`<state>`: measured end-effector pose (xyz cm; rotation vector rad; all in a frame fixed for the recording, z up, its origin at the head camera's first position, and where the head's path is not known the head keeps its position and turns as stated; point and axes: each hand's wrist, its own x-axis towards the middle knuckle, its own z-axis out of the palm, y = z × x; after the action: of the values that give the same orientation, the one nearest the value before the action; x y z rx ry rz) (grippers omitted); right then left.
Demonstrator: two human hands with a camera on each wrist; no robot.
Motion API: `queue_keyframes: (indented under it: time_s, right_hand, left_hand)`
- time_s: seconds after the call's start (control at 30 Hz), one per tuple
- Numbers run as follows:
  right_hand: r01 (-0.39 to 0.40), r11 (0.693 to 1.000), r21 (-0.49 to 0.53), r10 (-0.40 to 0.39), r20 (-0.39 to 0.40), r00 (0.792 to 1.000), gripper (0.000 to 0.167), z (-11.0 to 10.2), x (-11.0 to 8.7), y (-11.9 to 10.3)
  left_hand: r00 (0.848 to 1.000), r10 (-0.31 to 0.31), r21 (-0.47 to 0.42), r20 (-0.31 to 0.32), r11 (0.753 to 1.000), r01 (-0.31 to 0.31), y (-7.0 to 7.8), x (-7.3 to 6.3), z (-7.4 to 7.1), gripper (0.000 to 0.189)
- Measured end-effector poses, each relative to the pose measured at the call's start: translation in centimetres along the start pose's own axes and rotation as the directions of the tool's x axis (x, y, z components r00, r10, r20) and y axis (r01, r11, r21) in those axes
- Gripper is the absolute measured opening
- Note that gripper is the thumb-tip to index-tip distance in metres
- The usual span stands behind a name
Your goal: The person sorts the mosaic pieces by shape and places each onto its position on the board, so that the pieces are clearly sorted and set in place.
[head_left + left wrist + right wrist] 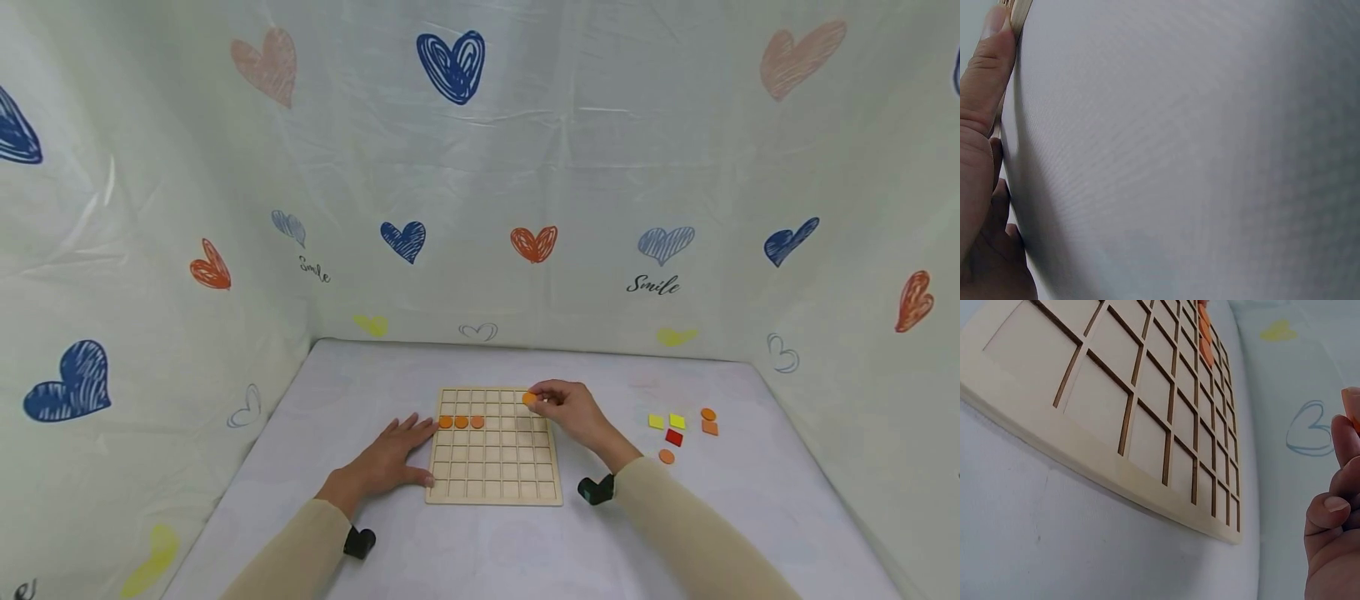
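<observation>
A pale wooden grid board point(495, 492) lies on the table, with three orange discs point(461, 422) side by side in one row at its left. My left hand point(390, 458) rests at the board's left edge with fingers spread, its thumb point(988, 75) against the wood in the left wrist view. Above the board's far right corner, my right hand point(573, 412) pinches another orange disc point(529, 399) between thumb and fingers. In the right wrist view that hand point(1341, 506) shows at the right edge, and only a sliver of its disc is visible.
Right of the board lie two yellow squares point(677, 421), a red square point(674, 437), an orange square point(709, 427) and two loose orange discs point(667, 457). A white curtain point(480, 167) printed with hearts surrounds the table point(480, 550).
</observation>
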<state>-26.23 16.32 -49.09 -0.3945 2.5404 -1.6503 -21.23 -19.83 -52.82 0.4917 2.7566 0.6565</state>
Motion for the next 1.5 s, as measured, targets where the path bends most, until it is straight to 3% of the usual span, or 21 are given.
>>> queue_keyframes:
  time_s: [0.5,0.9,1.13,1.5]
  right_hand:
    - [0.039,0.999,0.002,-0.039,0.036,0.999,0.019,2.5,0.8,-0.1]
    - [0.053,0.994,-0.094,-0.049,0.037,0.998,0.016,4.9,1.3,0.1]
    - [0.001,0.993,-0.116,0.003,0.035,0.999,0.015,6.0,1.4,0.6]
    - [-0.007,0.986,-0.165,0.013,0.038,0.999,0.019,7.1,1.5,1.3]
  left_hand:
    - [1.0,-0.005,-0.001,-0.002,1.0,0.005,0.0,0.1,0.1,0.1]
    - [1.0,-0.016,-0.003,-0.003,1.0,0.016,0.1,0.0,0.1,0.1]
    - [1.0,-0.011,-0.002,0.001,1.0,0.011,0.1,0.0,0.0,0.1]
    - [1.0,-0.008,0.002,0.004,1.0,0.008,0.1,-0.1,0.0,0.099]
